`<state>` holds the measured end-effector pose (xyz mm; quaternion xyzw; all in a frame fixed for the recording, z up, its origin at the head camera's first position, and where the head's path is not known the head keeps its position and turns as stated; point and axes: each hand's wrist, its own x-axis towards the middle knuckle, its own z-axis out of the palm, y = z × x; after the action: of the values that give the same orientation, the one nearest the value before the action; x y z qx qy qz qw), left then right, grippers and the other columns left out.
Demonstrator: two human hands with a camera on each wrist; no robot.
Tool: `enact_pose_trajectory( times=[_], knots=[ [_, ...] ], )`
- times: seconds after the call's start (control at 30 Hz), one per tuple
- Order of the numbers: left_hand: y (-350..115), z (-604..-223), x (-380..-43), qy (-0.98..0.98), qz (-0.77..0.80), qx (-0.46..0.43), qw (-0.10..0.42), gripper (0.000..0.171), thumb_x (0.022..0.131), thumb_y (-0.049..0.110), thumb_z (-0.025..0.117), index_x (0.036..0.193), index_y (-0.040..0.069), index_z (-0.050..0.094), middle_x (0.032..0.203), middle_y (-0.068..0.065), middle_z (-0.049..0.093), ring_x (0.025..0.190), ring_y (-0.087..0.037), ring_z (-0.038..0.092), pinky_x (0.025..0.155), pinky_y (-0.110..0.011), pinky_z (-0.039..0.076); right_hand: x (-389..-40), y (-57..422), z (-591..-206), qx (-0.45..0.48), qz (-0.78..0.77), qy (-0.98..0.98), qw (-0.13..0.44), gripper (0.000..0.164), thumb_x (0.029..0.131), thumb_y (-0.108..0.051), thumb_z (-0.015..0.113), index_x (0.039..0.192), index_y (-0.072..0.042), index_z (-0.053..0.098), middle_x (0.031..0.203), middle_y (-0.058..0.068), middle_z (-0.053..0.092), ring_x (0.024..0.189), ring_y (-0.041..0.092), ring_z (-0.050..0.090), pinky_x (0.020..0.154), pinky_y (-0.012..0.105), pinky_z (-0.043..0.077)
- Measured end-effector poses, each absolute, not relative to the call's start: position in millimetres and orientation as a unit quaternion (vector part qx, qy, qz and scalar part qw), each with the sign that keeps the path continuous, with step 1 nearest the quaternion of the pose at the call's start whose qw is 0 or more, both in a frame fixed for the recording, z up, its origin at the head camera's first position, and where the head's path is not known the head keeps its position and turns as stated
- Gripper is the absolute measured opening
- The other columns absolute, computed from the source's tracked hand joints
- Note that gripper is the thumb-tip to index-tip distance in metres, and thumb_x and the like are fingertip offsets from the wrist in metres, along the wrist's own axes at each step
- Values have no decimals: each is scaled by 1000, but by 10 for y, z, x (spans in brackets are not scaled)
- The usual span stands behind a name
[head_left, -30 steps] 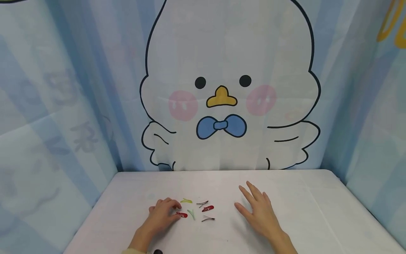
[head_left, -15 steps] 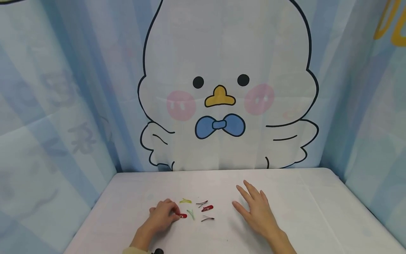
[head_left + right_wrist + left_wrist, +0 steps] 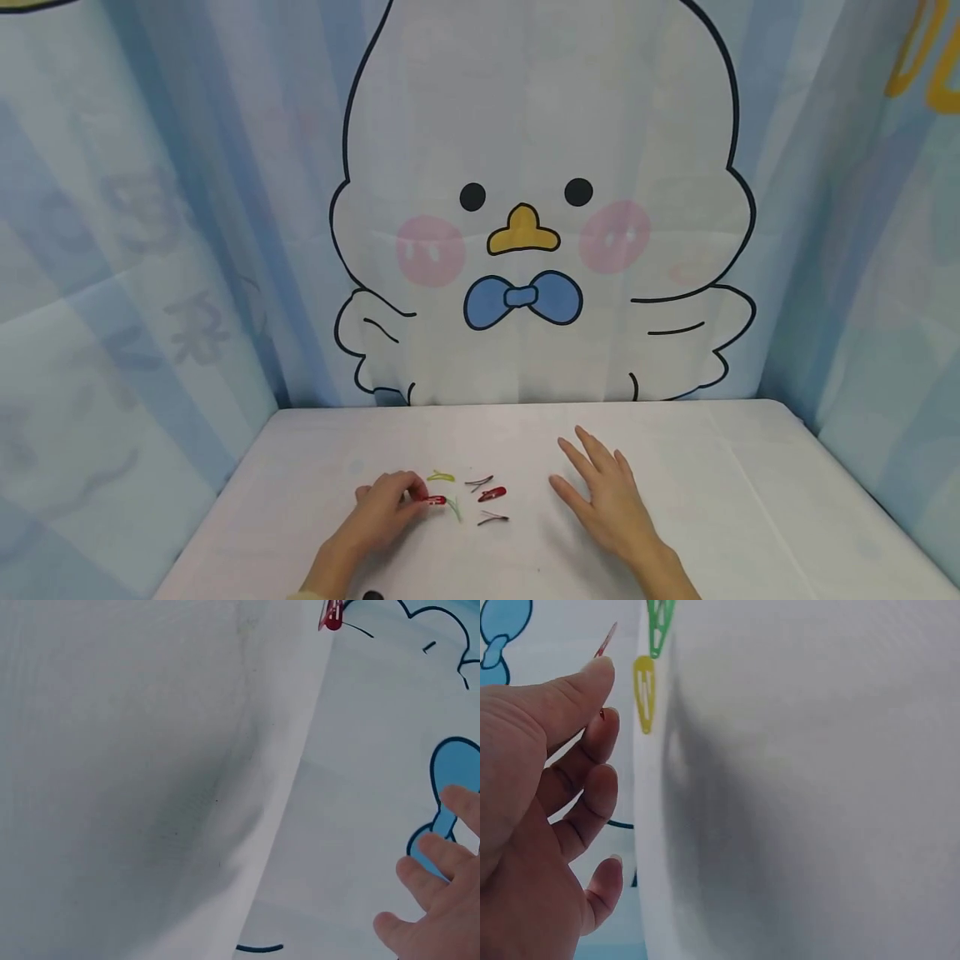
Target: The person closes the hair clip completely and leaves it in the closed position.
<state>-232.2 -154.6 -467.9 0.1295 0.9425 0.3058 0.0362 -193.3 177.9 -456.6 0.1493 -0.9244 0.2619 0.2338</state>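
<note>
Between its thumb and index finger, my left hand (image 3: 384,508) pinches a red snap hair clip (image 3: 437,500), whose tip points right. In the left wrist view this clip (image 3: 610,636) sticks up past the thumb tip, apart from the table. Just right of it lies a light green clip (image 3: 455,510), with a yellow-green clip (image 3: 441,476) farther back. A second red clip (image 3: 492,494) lies between two dark clips, one behind (image 3: 480,482) and one in front (image 3: 493,518). My right hand (image 3: 613,504), fingers spread and holding nothing, hovers to the right of the clips.
A white-covered table (image 3: 750,500) carries the clips. Behind it hangs a curtain (image 3: 525,358) printed with a cartoon bird, and blue-striped cloth (image 3: 112,333) closes the sides. A small black round object (image 3: 372,595) shows at the bottom edge near the left wrist.
The left hand has taken hold of the red clip and raised it slightly, so it now appears higher and closer to the light green clip. The right hand has hardly moved.
</note>
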Motion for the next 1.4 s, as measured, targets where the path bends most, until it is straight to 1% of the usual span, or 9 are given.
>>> enact_pose_trajectory(
  times=[0.3,0.47,0.63,0.77,0.9,1.07,1.2,1.3,1.4],
  knots=[
    [-1414,-4538,-2239,925,332,184,5,13,92,21,76,98,20,64,89,13,58,89,-16,50,83,-52,30,-1926,1720,-4509,159,284,-914,241,53,95,-36,69,138,-7,61,150,20,46,134,41,46,107,69,24],
    [-1328,-4499,-2198,917,341,207,-1,14,92,21,76,99,20,65,90,14,58,91,-16,51,84,-51,30,-1906,1690,-4502,151,310,-912,223,54,96,-37,68,140,-8,60,151,20,45,135,44,44,108,66,25],
    [-1243,-4443,-2163,911,347,222,-8,13,92,22,75,100,21,64,90,14,57,92,-18,51,84,-52,30,-1892,1660,-4500,143,317,-913,212,54,96,-38,67,142,-9,59,151,18,46,134,45,44,105,66,31],
    [-1176,-4391,-2143,905,354,236,-23,14,93,20,75,101,22,64,91,15,57,93,-18,51,85,-52,31,-1883,1633,-4490,140,338,-906,212,53,96,-38,68,141,-10,59,149,16,49,134,42,46,103,64,35],
    [-1107,-4347,-2132,901,357,245,-31,14,93,20,75,102,23,65,93,17,58,93,-12,49,87,-52,31,-1873,1600,-4487,132,356,-900,212,51,96,-37,69,139,-11,60,145,14,53,133,38,49,102,61,39],
    [-1040,-4309,-2119,898,355,256,-35,14,93,19,74,103,23,66,93,17,58,94,-12,49,88,-52,32,-1870,1561,-4511,129,362,-896,223,48,95,-36,70,136,-12,62,140,9,57,131,33,52,102,57,41],
    [-993,-4302,-2105,894,359,265,-42,13,93,20,74,103,23,66,93,18,59,94,-14,51,89,-52,32,-1876,1533,-4535,142,368,-884,249,42,94,-31,73,129,-9,66,132,5,63,122,27,59,98,52,46],
    [-968,-4315,-2091,886,365,281,-60,13,93,21,75,103,22,66,93,18,60,94,-15,52,88,-51,33,-1877,1501,-4550,150,380,-875,260,35,92,-24,75,122,-8,69,123,1,67,110,21,64,90,47,52],
    [-935,-4341,-2077,879,367,295,-75,14,93,21,75,103,22,66,94,18,60,94,-14,53,87,-50,34,-1870,1468,-4556,154,402,-866,256,29,91,-21,76,118,-11,70,117,-5,68,100,16,64,82,43,55]
  ],
)
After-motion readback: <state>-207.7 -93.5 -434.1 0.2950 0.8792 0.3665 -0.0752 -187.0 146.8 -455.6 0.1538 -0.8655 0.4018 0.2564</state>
